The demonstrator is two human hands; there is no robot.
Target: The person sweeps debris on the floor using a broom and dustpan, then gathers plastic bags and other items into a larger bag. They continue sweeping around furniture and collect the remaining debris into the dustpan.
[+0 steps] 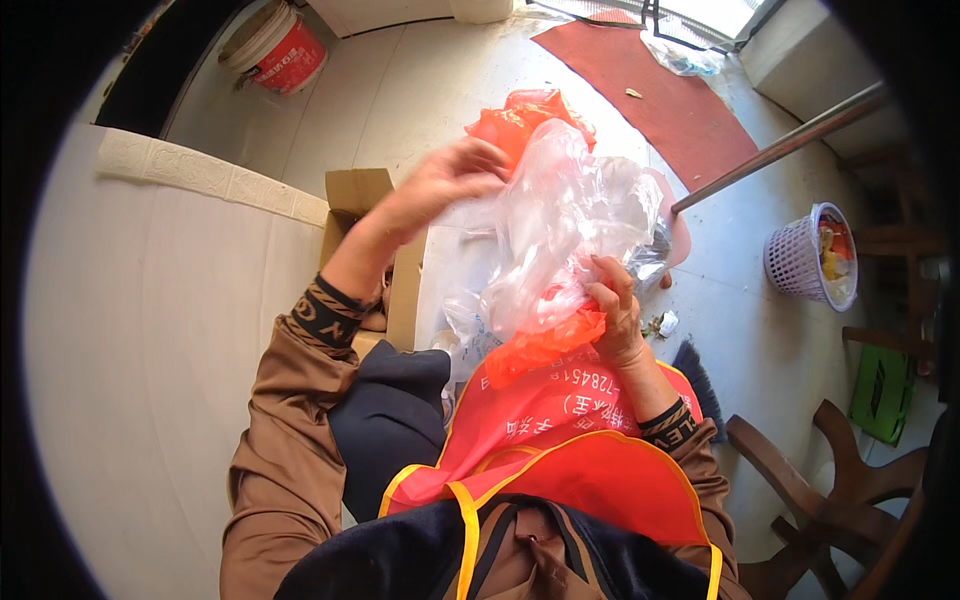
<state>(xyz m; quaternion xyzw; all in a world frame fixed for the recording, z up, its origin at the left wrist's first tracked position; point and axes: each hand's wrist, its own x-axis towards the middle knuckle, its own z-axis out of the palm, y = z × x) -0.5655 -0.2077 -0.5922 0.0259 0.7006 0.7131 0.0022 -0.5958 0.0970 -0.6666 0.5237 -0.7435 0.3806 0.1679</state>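
A crumpled clear plastic bag hangs in front of me, above my lap. My right hand grips its lower edge together with a red plastic bag, fingers curled into the film. My left hand is motion-blurred at the upper left of the clear bag, its fingers bent towards it. Whether those fingers pinch any film cannot be made out. Just beyond them lies an orange-red plastic bag. Below the bags, a red apron with yellow trim and printed writing covers my lap.
An open cardboard box stands to my left, beside a white panel. A metal pole slants in from the right. There I also see a lattice plastic basket, a broom head and wooden furniture legs. A bucket stands far left.
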